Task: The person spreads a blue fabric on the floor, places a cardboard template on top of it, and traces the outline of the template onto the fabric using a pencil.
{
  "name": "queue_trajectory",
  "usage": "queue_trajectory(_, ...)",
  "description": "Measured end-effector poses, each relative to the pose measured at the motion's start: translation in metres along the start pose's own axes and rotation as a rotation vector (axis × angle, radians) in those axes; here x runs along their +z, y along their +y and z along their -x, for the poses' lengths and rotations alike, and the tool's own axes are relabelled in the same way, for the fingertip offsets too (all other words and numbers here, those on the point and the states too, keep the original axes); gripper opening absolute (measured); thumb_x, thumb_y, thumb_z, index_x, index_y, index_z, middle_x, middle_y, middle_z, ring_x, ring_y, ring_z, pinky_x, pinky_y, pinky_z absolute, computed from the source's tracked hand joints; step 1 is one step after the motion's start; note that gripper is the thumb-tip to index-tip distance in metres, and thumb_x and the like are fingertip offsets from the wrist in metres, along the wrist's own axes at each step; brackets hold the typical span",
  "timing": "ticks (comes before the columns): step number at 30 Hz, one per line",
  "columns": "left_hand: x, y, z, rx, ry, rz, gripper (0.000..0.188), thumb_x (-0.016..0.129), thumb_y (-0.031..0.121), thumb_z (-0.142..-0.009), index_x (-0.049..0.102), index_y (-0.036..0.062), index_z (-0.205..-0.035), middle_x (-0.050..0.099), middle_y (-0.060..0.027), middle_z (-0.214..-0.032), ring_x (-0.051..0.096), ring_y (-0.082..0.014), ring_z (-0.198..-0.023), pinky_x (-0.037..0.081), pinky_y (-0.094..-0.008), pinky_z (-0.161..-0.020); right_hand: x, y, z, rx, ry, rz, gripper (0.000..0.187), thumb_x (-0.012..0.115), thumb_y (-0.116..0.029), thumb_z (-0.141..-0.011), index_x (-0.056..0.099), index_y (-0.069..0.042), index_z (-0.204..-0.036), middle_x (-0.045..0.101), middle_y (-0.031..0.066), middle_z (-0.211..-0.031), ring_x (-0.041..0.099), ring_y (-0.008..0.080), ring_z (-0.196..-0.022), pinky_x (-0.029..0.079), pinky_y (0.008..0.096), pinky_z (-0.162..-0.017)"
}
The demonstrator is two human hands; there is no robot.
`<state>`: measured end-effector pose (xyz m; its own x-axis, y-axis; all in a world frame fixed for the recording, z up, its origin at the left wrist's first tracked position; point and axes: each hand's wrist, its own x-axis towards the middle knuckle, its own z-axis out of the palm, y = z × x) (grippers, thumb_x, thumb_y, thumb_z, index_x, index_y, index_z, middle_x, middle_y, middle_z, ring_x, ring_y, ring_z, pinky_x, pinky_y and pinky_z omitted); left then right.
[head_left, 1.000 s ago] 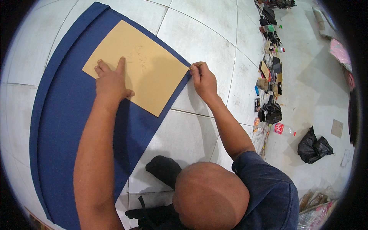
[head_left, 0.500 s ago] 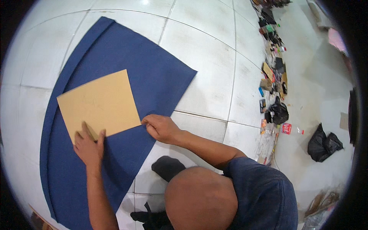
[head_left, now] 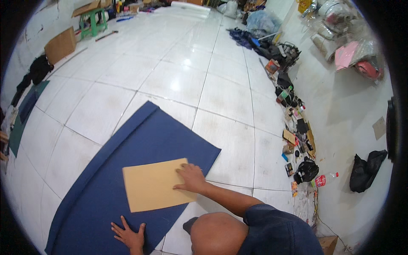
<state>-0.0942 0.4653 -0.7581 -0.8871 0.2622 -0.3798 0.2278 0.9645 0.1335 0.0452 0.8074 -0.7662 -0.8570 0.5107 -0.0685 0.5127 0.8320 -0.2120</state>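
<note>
A piece of dark blue fabric (head_left: pixel 174 131) lies spread on the tiled floor, with a folded or rolled strip along its left side. On it rests a flat, four-sided tan sheet (head_left: pixel 153 191), like card or stiff paper, its right corner reaching past the fabric's edge. My right hand (head_left: pixel 192 177) lies on the sheet's right part, fingers spread over its surface. My left hand (head_left: pixel 129 235) is pressed flat on the fabric below the sheet, fingers apart and not touching the sheet.
My bent knee (head_left: pixel 219 233) is close to the fabric's right edge. Along the right wall lie a plastic bottle (head_left: pixel 326 179), black bags (head_left: pixel 307 169) and small clutter. A green stool (head_left: pixel 92 22) and a brown board (head_left: pixel 60 46) stand far left. A white roll (head_left: pixel 191 6) lies at the back.
The tan sheet has shifted right on the fabric and turned slightly. My right hand has gone from pinching near its lower right corner to lying on it; my left hand has left it. The view has tilted up.
</note>
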Motion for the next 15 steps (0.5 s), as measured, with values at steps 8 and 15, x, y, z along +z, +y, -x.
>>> queue_trajectory(8, -0.021, -0.002, -0.023, -0.035, -0.150, 0.072, 0.126, 0.086, 0.069, -0.063, 0.027, 0.0207, -0.163, 0.005, -0.0295, -0.168, 0.007, -0.0472, -0.156, 0.021, -0.0717, -0.118, -0.035, 0.081, 0.075, 0.566, -0.018, 0.092, 0.103, 0.076, -0.082, -0.064, 0.063, -0.002, -0.129, 0.062, 0.0196, -0.121, 0.057, 0.0351, -0.118, 0.046, 0.0485, -0.099)
queue_trajectory(15, -0.033, -0.041, -0.042, -0.031, -0.088, 0.092, 0.124, 0.085, 0.070, -0.065, 0.026, 0.0234, -0.164, 0.006, -0.0231, -0.170, 0.007, -0.0419, -0.158, 0.019, -0.0694, -0.120, -0.023, 0.087, 0.098, 0.710, -0.061, 0.036, 0.104, 0.076, -0.082, -0.066, 0.060, -0.004, -0.133, 0.061, 0.0202, -0.125, 0.057, 0.0368, -0.118, 0.047, 0.0473, -0.100)
